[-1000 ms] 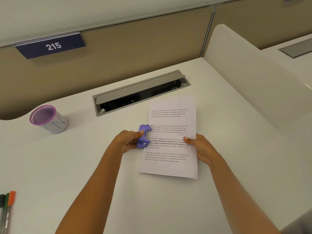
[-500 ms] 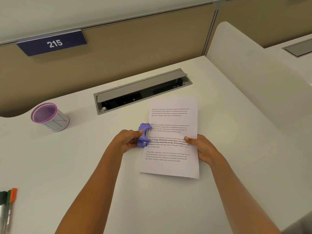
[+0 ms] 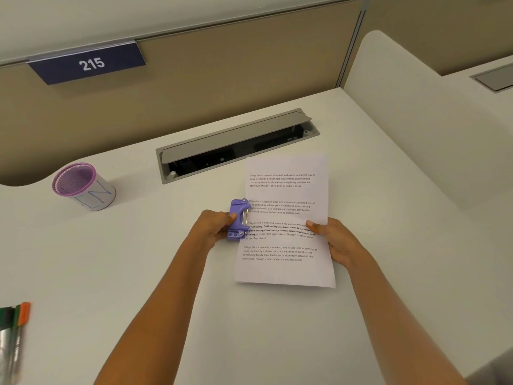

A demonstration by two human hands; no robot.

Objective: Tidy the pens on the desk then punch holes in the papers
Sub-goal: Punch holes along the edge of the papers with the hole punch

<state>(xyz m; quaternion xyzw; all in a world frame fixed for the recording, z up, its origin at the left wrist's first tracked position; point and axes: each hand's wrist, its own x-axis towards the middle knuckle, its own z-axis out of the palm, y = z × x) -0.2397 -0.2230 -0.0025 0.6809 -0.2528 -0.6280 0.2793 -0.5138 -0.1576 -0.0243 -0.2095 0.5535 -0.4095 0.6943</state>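
Head view is showing almost nothing changing over the last second: my left hand is still clenching the punch on the paper's left edge, right hand still pinching the right edge. Pens are lying loose on the tabletop, cup seemingly empty.

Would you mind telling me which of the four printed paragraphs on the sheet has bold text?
The third paragraph from the top, level with the purple hole punch and touched by the right hand; the other three are plain type.
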